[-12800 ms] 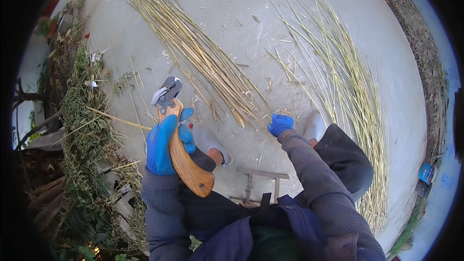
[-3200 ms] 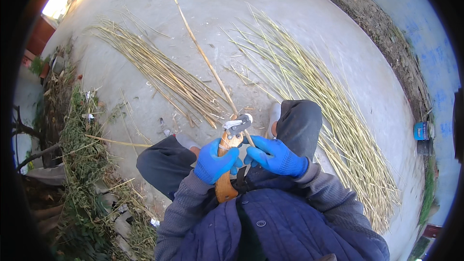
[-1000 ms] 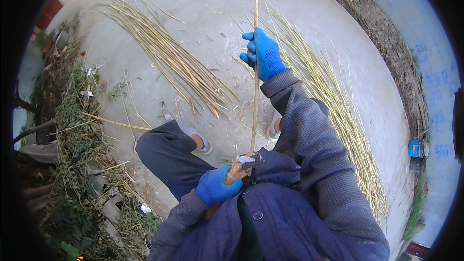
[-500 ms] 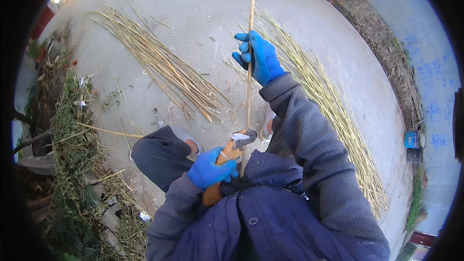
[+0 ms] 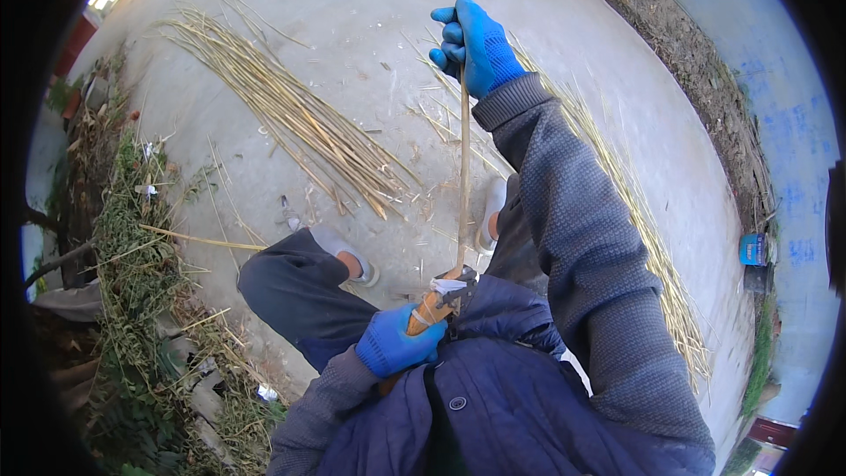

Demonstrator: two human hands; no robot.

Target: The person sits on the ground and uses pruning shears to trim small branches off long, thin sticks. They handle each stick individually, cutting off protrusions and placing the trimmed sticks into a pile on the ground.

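My right hand (image 5: 476,46), in a blue glove, is raised with its fingers closed around a long, thin tan stalk (image 5: 464,167). The stalk stands nearly upright in view and runs past the top edge. Low down, close to my jacket, my gloved left hand (image 5: 401,341) grips a wooden-handled tool (image 5: 428,310) with a dark metal head and a white wrapping near it. At its lower end the stalk meets the tool's head; whether the head bites into it cannot be made out. Part of the handle is hidden under my left hand.
A bundle of dry stalks (image 5: 291,110) lies on the concrete floor (image 5: 370,0) at left. Behind my right arm spreads a longer pile of greenish stalks (image 5: 656,238). Cut weeds (image 5: 132,273) line the left side. A blue container (image 5: 752,249) stands by the right wall (image 5: 775,79).
My right hand has moved up and away along with the stalk. My left hand and the tool have shifted slightly right and nearer to my body. Less stalk shows below the tool's head.
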